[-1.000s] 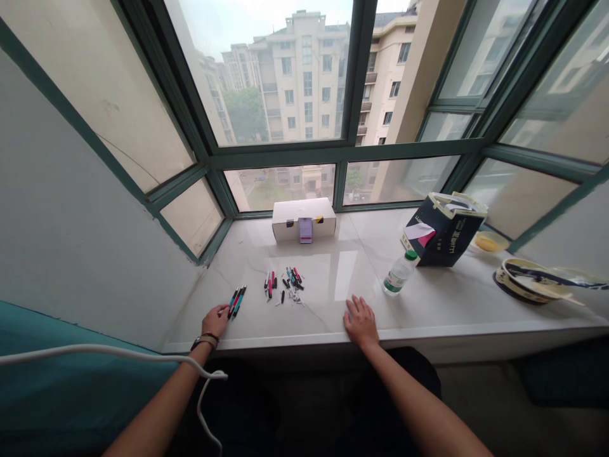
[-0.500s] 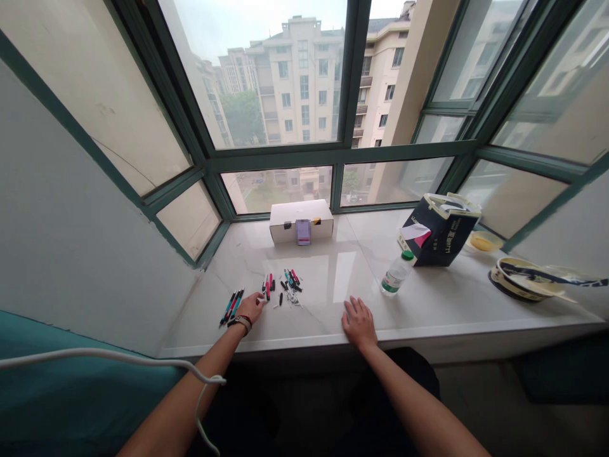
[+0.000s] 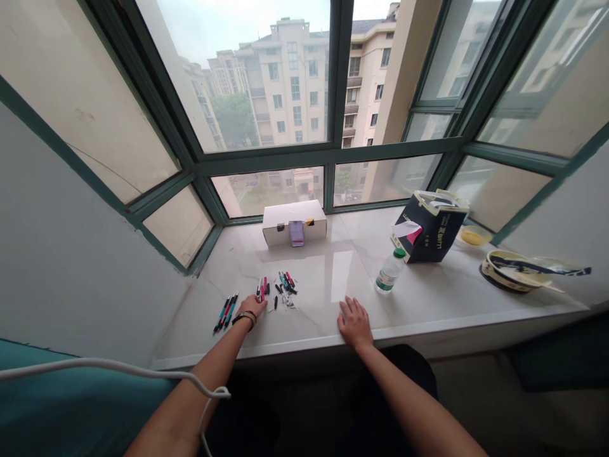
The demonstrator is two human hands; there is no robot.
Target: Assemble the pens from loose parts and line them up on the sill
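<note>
My left hand [image 3: 257, 306] is low over the white counter, fingers bent together at the near end of a small row of pink and black pen parts [image 3: 262, 289]. What its fingertips hold is partly hidden. Just right of it lies a loose heap of pen parts [image 3: 287, 282] in teal, pink and black, with small white and clear bits [image 3: 288, 301] in front. A single black piece [image 3: 275, 303] lies apart. Several pens [image 3: 225, 313] lie side by side to the left of the hand. My right hand [image 3: 354, 321] rests flat near the counter's front edge, holding nothing.
A white box [image 3: 295, 219] with a small purple box [image 3: 297, 234] before it stands by the window. To the right are a water bottle [image 3: 389, 271], a dark paper bag [image 3: 431, 228], a yellowish bowl [image 3: 474, 236] and a round container [image 3: 505, 274]. A white cable [image 3: 118, 365] crosses lower left.
The view has shifted slightly, moving the scene left. My left hand has drawn closer over the near end of the pen-part row. My right hand stays flat on the counter.
</note>
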